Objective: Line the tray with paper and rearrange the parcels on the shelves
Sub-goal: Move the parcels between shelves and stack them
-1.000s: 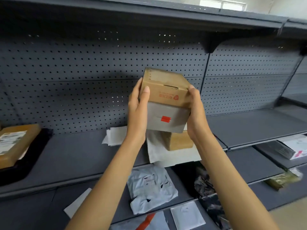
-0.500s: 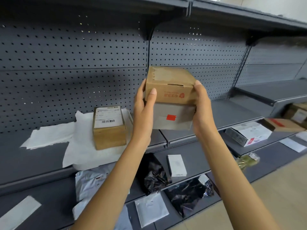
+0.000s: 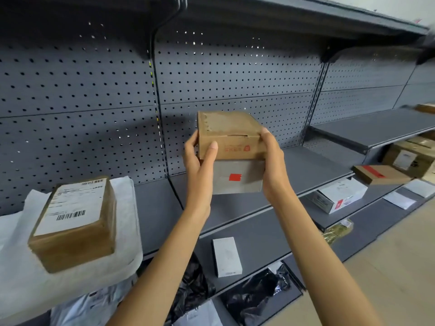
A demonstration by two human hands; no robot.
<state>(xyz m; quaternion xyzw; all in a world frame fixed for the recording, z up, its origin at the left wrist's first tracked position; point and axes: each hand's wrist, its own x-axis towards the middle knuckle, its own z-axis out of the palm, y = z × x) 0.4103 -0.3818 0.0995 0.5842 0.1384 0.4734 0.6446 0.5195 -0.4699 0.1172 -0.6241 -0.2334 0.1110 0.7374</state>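
Note:
I hold a stack of two parcels in the air before the grey shelf (image 3: 306,165): a brown cardboard box (image 3: 229,135) on top of a grey box with a red sticker (image 3: 237,178). My left hand (image 3: 200,161) grips the stack's left side and my right hand (image 3: 270,161) its right side. At the left a labelled brown parcel (image 3: 75,222) sits on white paper (image 3: 127,231) spread over the shelf. No tray shows in this view.
Lower shelves carry a white box (image 3: 227,256), black bags (image 3: 254,295), white mailers (image 3: 91,307) and a printed white carton (image 3: 339,195). At the right lie a flat brown box with red tape (image 3: 381,175) and larger cartons (image 3: 409,158). A perforated back panel (image 3: 94,114) stands behind.
The view has swung right along the shelving with the stack still in both hands. The labelled parcel on paper has slid from centre-left to the far left of the frame.

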